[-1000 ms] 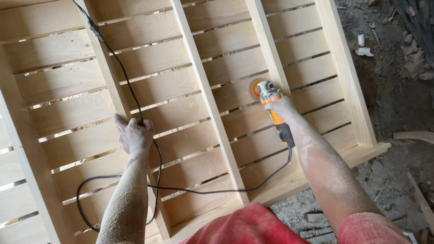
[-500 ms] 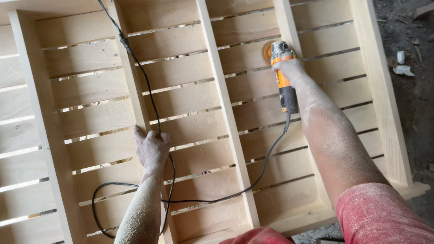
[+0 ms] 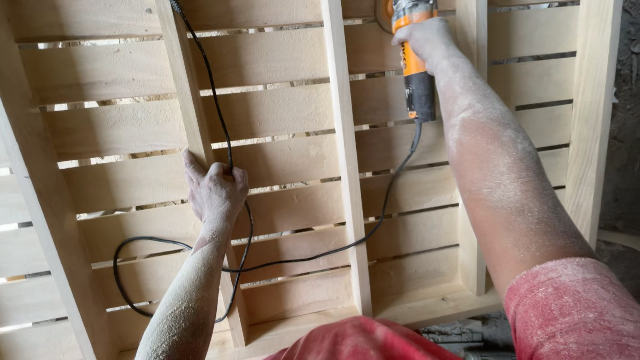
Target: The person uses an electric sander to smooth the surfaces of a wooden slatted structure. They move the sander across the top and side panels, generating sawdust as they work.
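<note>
My right hand grips an orange and black angle grinder at the top of the view, its disc against a slat of the pale wooden slatted frame beside an upright rib. My left hand rests on another rib of the frame, fingers curled over the grinder's black power cord. The cord loops below my left forearm and runs right to the grinder's tail. Both forearms are coated in sawdust.
The frame has several long ribs crossing horizontal slats with gaps between them. Its outer rail runs down the right side, with dirt ground beyond it. My red shirt fills the bottom right.
My right hand has pushed the grinder farther away along the slats, toward the top of the view. My left hand stays on the rib and cord. The view has shifted along the frame.
</note>
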